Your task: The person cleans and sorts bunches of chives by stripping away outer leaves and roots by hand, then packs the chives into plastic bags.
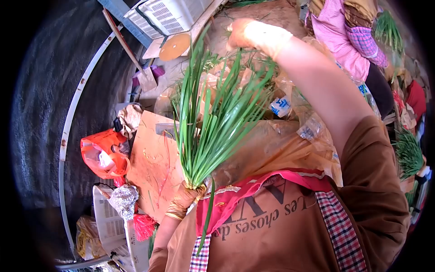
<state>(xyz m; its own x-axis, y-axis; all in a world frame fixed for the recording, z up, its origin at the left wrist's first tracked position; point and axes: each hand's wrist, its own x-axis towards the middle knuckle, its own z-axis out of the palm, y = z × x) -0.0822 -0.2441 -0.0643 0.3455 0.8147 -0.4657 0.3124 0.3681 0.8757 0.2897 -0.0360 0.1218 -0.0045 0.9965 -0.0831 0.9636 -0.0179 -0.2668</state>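
A bunch of long green leaves [206, 131] fans upward from my left hand [183, 200], which is gloved and wrapped round its base, close to my apron. One loose leaf hangs down over the apron's front. My right hand [242, 35], in a pale glove, is stretched away at the top, past the leaf tips; its fingers are blurred, and whether they hold anything cannot be made out. Beside the bunch, a flat blade [166, 128] lies on a wooden board [149, 158], along with a red string.
Brown plastic sheeting [281, 145] covers the area before me. An orange bag [105, 154] and a white crate [108, 217] stand at left, another crate [170, 16] at top. A person in pink checks [337, 38] is at upper right, near more green bunches [408, 152].
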